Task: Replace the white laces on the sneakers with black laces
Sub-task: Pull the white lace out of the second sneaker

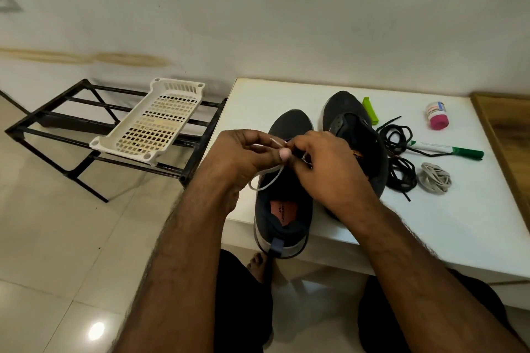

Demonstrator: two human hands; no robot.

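Both hands pinch the white lace (268, 178) over the near sneaker (282, 209).

The left hand (243, 156) and right hand (324, 163) curl their fingers round the lace, meeting above the shoe's eyelets and hiding them — a loop hangs below. The 2nd sneaker (352, 129) stands just beside, partly behind the right hand. On the white table (430, 223): black laces (398, 157), coiled white lace (434, 178), green marker (450, 149), pink-capped bottle (436, 115). A basket (149, 123) rests on the black rack (57, 112), left.

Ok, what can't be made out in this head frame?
- Eyelets of the near sneaker: behind both hands.
- Left hand's and right hand's exact grip on the white lace: fingers overlap.
- Label on the small bottle: too small.
- Far sneaker's heel: behind the right forearm.
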